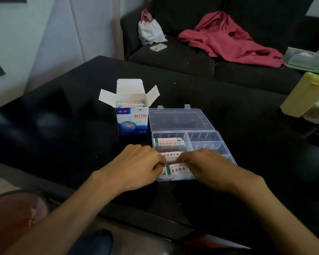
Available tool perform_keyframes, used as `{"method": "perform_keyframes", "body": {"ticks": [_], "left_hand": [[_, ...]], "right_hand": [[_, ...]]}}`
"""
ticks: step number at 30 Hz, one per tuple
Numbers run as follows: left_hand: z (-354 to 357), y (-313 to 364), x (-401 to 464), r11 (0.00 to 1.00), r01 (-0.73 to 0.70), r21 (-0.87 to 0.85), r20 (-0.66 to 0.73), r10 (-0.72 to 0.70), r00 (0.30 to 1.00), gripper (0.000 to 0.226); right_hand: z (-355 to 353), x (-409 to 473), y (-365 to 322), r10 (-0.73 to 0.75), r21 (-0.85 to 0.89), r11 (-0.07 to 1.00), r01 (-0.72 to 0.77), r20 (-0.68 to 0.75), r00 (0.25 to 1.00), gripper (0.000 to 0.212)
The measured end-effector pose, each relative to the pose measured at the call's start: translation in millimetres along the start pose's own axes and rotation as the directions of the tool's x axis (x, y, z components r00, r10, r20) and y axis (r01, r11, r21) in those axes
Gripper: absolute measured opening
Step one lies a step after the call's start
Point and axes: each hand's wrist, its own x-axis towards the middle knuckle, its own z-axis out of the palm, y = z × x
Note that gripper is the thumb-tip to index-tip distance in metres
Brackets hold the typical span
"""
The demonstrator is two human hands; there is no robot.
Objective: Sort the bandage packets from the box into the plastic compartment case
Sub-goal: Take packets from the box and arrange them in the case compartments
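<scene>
Gripping one bandage packet (175,170) w/ both hands, left (136,165) & right (208,167), in case (210,142).

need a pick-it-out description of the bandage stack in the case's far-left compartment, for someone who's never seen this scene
On the black table, find the clear plastic case with its lid laid open, right of the blue-and-white box. The bandage stack lies in the far-left compartment, nearest the lid hinge. Unlike the nearer stacks, neither the left hand nor the right hand touches it.
</scene>
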Motion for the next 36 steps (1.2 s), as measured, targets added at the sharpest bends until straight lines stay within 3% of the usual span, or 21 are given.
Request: {"method": "perform_keyframes", "body": {"ticks": [5,12,16,18,20,25,30,33,36], "left_hand": [[-1.7,1.9,0.3,1.000,0.003,-0.026,-0.010,-0.003,1.000,0.039],[0.8,-0.8,3.0,0.999,-0.005,-0.044,0.041,0.007,0.999,0.034],[-0.3,1.6,2.5,0.999,-0.016,-0.042,0.036,0.018,0.999,0.035],[-1.6,0.9,2.3,0.998,-0.015,-0.061,0.036,0.017,0.999,0.034],[-2.0,0.2,3.0,0.997,-0.013,-0.075,0.044,0.016,0.999,0.032],[-1.2,-2.8,3.3,0.994,0.003,-0.110,0.075,0.005,0.997,0.032],[-2.2,-1.7,2.9,0.991,0.028,-0.132,0.099,-0.015,0.995,0.033],[-0.6,-1.7,3.0,0.989,0.039,-0.140,0.090,-0.027,0.996,0.030],[3.0,0.6,5.0,0.979,0.102,-0.179,0.043,-0.095,0.995,0.029]], "right_hand": [[-9.4,3.8,4.8,0.027,0.073,0.997,-0.017,-0.126,0.992,0.013],[-4.2,13.3,-4.8,-0.037,-0.097,0.995,0.020,-0.183,0.982,0.014],[-24.1,3.3,2.1,-0.026,0.073,0.997,0.031,-0.065,0.998,0.012],[-40.6,-6.4,9.1,0.001,0.144,0.990,0.012,-0.091,0.996,0.007],[-47.0,-11.8,14.8,0.056,0.105,0.993,-0.047,-0.077,0.996,0.005],[-26.6,-7.3,10.0,0.129,-0.131,0.985,-0.115,0.106,0.986,0.030],[-24.1,-5.7,-1.0,0.063,-0.045,0.998,-0.053,0.257,0.964,0.037],[-32.5,-7.8,2.1,0.080,0.139,0.985,-0.099,0.132,0.988,0.028],[-38.8,-5.1,6.4,0.119,0.068,0.991,-0.116,-0.043,0.992,0.018]]}}
